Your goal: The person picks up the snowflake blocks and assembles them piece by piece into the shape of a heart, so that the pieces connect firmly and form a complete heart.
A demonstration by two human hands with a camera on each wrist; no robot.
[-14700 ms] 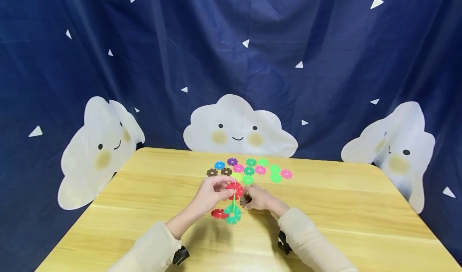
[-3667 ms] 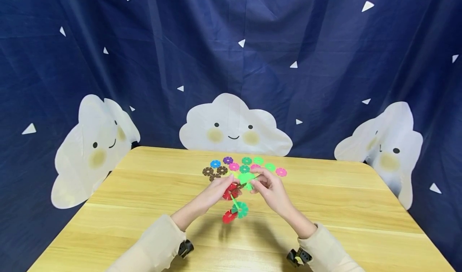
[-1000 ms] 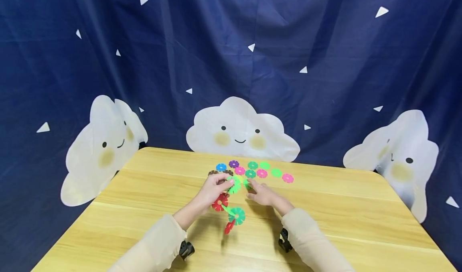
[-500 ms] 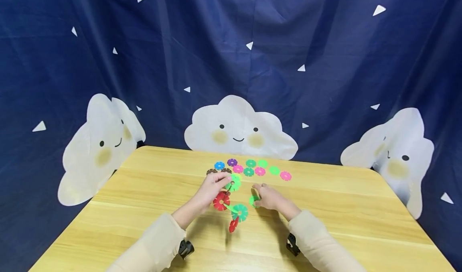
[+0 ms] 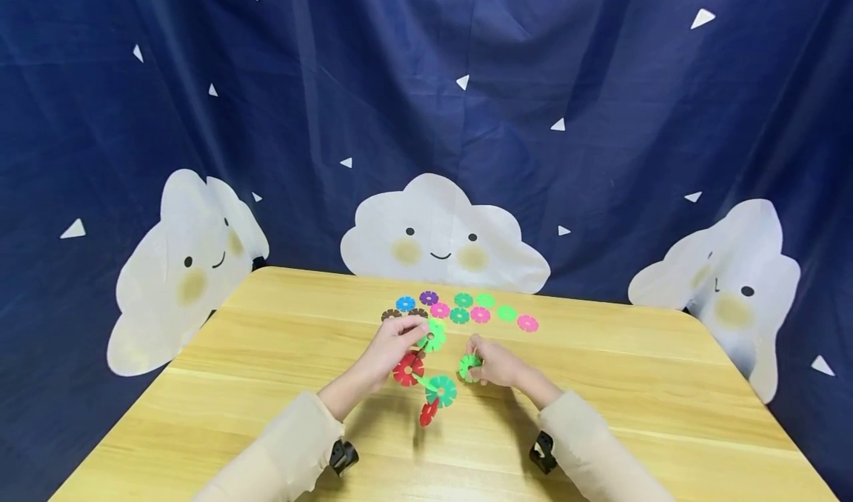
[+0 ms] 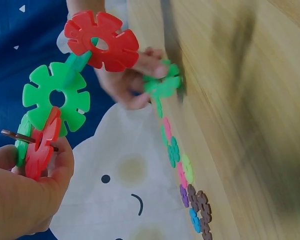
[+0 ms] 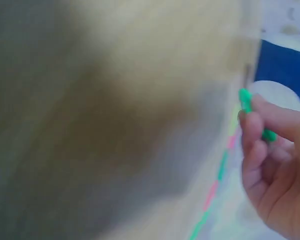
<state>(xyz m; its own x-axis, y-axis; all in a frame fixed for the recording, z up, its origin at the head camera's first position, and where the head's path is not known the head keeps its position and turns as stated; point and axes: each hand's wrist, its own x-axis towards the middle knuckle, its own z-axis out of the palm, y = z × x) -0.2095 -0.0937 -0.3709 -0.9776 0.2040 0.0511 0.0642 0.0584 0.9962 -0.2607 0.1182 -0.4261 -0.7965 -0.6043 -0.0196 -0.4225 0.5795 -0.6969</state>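
Slotted plastic flower discs are joined into a hanging chain. My left hand [image 5: 393,352] pinches it by a light green disc [image 5: 435,337] at its top. Below come a brown disc [image 6: 16,135] seen edge-on, a red disc [image 5: 408,369], another light green disc [image 6: 57,119], a teal disc [image 5: 449,392] and a small-looking tilted red disc [image 5: 429,413] at the bottom. To the right, my right hand [image 5: 500,363] pinches a separate light green disc [image 5: 464,368] between thumb and fingers, just apart from the chain. The right wrist view shows this disc edge-on.
Loose discs lie flat at the back of the wooden table [image 5: 633,398]: blue [image 5: 405,304], purple [image 5: 429,298], pink [image 5: 480,315], teal [image 5: 459,315], light green [image 5: 507,313] and brown [image 5: 392,315]. A dark blue cloud-print curtain [image 5: 440,117] hangs behind.
The brown and top light green discs have joined the chain since the oldest frame. Within the last second, my right hand has taken a light green disc off the table and drawn it nearer.
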